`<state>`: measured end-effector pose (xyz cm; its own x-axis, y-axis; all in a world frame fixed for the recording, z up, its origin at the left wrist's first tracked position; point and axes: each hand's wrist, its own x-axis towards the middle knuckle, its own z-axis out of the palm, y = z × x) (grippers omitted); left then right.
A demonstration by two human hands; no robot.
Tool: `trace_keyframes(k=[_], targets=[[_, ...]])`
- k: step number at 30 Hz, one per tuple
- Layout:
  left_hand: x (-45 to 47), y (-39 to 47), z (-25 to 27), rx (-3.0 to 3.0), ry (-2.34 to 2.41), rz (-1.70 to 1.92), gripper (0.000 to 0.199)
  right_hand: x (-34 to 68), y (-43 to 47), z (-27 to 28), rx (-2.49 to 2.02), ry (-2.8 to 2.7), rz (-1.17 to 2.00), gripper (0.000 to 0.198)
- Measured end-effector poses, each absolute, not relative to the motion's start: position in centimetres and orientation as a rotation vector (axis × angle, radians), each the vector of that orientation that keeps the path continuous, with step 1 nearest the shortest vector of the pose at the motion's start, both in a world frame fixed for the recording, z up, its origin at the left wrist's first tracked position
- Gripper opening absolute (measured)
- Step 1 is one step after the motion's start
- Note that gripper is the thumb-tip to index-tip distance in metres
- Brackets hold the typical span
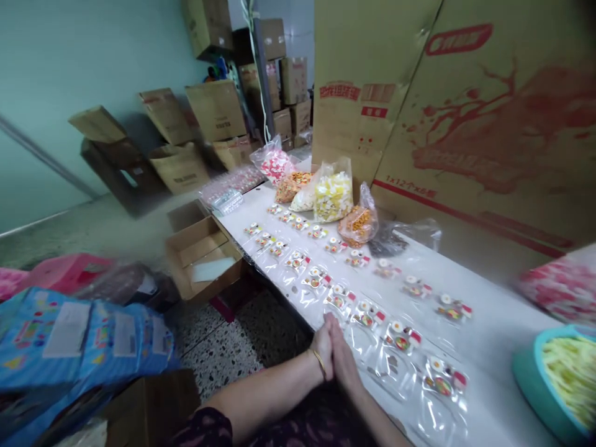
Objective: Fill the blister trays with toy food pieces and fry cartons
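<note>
My left hand [323,349], with a gold bangle at the wrist, meets my right hand [343,360] palm to palm at the near table edge. The fingers look stretched out and flat against each other; nothing shows between them, though the inner palms are hidden. Close to my fingertips on the white table [493,347] lie clear plastic trays [363,338] in rows. Small colourful toy-like pieces sit in them, such as round white-and-yellow ones, red-and-white ones and little bowls [401,343]. A farther row of similar sets [335,244] runs along the table.
Clear bags of orange pieces [357,225] and yellow-and-white pieces [333,195] stand along the back. A teal basin [535,372] of pale yellow pieces is at right. An open carton [186,257] and blue printed packages [107,347] are at left. Large cardboard [372,37] rises behind the table.
</note>
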<state>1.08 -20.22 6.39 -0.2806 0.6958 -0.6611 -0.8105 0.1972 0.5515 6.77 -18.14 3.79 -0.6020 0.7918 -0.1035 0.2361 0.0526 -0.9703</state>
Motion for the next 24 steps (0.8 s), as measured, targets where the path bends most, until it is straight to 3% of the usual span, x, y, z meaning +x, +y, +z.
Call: trace_keyframes(k=[5,11,16,19,21,24], targets=[[-2.8,-20.2,6.6,-0.184,1.01,1.332,0.056,4.6,-20.1,5.9,-0.851,-2.11,1.479,0.048],[-0.1,-21.7,8.1,-0.089,0.716,1.014,0.057,7.9,-17.0,4.1,-1.419,-1.952,1.266,0.047],[-0.8,-22.4,8.7,0.163,0.777,0.744,0.038,18.3,-18.1,1.4,-2.055,-1.42,0.943,0.044],[-1.7,-22.7,7.6,0.333,0.853,0.742,0.032,25.8,-22.5,-0.6,-2.506,-1.039,0.985,0.046],[-2.4,-23.2,6.4,0.381,0.934,0.726,0.03,29.5,-26.6,-1.9,-2.567,-0.722,1.131,0.043],[-3.9,-24.1,4.3,0.3,1.039,0.699,0.029,31.9,-32.5,-3.8,-2.313,-0.426,1.23,0.031]])
